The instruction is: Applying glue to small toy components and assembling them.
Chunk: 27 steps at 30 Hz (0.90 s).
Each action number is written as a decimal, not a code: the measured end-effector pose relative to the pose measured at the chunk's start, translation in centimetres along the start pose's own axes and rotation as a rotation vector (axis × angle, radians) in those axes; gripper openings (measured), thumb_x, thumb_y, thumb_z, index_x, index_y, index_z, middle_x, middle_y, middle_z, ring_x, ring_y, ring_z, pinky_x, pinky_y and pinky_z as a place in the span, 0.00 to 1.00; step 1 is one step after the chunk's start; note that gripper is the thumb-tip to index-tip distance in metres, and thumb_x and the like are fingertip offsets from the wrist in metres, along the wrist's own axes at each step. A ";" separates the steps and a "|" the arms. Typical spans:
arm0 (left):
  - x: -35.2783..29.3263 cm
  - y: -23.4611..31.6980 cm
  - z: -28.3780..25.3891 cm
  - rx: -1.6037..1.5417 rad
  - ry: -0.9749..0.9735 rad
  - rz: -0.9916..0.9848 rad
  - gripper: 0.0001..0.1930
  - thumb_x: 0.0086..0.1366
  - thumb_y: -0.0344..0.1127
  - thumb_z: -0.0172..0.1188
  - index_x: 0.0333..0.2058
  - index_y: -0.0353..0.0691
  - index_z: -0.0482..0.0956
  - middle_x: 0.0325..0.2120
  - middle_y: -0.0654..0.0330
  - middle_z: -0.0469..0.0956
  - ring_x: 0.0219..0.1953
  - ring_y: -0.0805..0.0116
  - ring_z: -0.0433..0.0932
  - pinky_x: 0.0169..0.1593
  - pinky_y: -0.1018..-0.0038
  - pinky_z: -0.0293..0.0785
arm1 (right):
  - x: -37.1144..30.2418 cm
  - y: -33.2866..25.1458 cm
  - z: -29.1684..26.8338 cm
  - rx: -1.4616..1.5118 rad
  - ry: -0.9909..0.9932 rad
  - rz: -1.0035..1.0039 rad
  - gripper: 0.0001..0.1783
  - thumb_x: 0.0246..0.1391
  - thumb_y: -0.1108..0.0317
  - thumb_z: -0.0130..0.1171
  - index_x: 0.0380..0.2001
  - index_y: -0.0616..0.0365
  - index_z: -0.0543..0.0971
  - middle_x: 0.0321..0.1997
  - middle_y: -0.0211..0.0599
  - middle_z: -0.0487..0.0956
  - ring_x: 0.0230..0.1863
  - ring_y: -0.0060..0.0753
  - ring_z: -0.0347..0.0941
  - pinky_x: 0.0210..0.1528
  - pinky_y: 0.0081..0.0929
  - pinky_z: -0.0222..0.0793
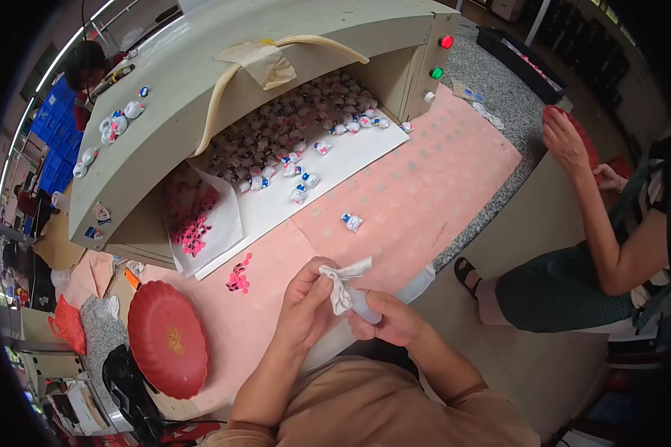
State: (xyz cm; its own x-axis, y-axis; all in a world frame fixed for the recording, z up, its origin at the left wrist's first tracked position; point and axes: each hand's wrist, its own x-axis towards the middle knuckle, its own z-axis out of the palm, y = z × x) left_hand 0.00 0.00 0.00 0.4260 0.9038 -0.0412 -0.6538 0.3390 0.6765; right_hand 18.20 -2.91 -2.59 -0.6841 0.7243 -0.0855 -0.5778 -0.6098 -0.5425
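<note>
My left hand [303, 304] is closed on a bunched white cloth [340, 292], one end of which sticks out to the right. Just beside it, my right hand [397, 319] grips a small translucent whitish bottle [365, 306]. The cloth touches the bottle's upper end and hides it. Beyond my hands, a single small white figurine with a blue top [352, 221] lies on the pink table covering [395, 194]. Several pink pieces [238, 274] are scattered on the covering left of my hands.
A beige arched machine [149, 112] stands ahead, with many small figurines [306, 112] on a white board [276, 212] inside. At left lies a red scalloped tray [168, 339]. A seated co-worker [574, 298] at right holds a red tray [580, 138]. A black bin [518, 67] sits far right.
</note>
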 end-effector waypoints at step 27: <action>11.7 2.7 -2.8 1.526 -0.235 0.200 0.18 0.60 0.27 0.58 0.50 0.39 0.75 0.46 0.54 0.77 0.48 0.59 0.73 0.55 0.68 0.67 | 1.7 -6.0 -3.1 -0.373 0.467 -0.346 0.22 0.62 0.63 0.53 0.55 0.60 0.65 0.68 0.46 0.62 0.52 0.38 0.74 0.44 0.31 0.73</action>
State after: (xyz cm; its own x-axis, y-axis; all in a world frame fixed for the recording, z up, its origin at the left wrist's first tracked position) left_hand 1.46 12.23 -0.77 0.5929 0.7910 0.1511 0.4600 -0.4867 0.7427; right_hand 21.91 3.01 -2.06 -0.1764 0.9711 -0.1610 -0.4793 -0.2276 -0.8476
